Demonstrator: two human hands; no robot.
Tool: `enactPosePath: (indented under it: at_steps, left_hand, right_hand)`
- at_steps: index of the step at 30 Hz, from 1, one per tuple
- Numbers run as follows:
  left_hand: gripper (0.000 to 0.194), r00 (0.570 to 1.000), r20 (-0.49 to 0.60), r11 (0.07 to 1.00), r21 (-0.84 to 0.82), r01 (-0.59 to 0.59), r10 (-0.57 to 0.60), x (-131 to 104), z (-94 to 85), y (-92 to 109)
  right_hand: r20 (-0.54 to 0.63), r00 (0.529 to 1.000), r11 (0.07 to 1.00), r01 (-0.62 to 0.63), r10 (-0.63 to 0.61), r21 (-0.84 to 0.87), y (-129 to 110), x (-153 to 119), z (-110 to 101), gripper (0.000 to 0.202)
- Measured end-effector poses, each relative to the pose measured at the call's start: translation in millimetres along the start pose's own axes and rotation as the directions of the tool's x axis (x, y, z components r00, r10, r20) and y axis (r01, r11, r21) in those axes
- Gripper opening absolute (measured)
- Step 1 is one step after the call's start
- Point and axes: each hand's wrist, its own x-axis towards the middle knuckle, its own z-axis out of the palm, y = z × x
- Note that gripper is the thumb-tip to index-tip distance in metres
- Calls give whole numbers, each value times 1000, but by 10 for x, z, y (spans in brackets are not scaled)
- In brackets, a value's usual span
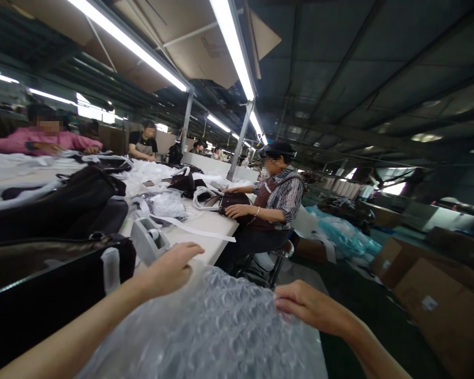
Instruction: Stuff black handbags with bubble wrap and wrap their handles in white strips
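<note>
A sheet of clear bubble wrap [221, 321] spreads across the front, below and between my hands. My right hand [300, 304] is closed on its upper right edge, thumb and fingers pinched together. My left hand [171, 269] is over the upper left of the sheet, index finger stretched out and thumb apart, with nothing visible in its grip. Just beyond it stands a grey tape dispenser [147, 239] on the white table [199, 239]. Left of my forearm is a large dark bag [43, 310] with a white wrapped strip on it.
Dark bags with white-wrapped handles [90, 184] pile up on the left. A seated co-worker [274, 195] handles a brown bag [235, 201] at the table's right edge. Cardboard boxes [438, 300] and turquoise plastic [343, 234] are on the floor at right.
</note>
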Motion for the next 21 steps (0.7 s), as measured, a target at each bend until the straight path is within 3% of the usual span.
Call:
enactPosePath:
  at_steps: [2, 4, 7, 11, 16, 19, 21]
  left_hand:
    - [46, 986, 8, 979, -124, -162, 165, -25, 9, 432]
    - [41, 961, 87, 958, -142, -250, 263, -54, 78, 775]
    - [26, 936, 258, 970, -88, -225, 241, -109, 194, 961]
    - [26, 926, 264, 963, -77, -259, 270, -229, 273, 850]
    - [20, 975, 173, 988, 32, -148, 141, -301, 477, 805]
    - [20, 998, 61, 1000, -15, -1, 2, -181, 487, 603]
    - [25, 987, -65, 988, -43, 148, -150, -74, 339, 342]
  right_hand:
    - [-36, 997, 977, 60, -68, -204, -275, 22, 82, 34]
    - [-54, 990, 954, 110, -130, -280, -510, 26, 155, 33]
    - [-76, 988, 967, 111, -131, -230, -716, -8, 204, 31]
    - [-95, 991, 986, 85, -99, -140, -740, -61, 257, 35]
    - [-176, 925, 911, 275, -338, -307, -458, -49, 574, 36]
    - [-209, 942, 965, 251, -262, -76, -150, -44, 761, 24]
    - [-183, 965, 975, 205, -186, 91, 45, 1, 814, 16]
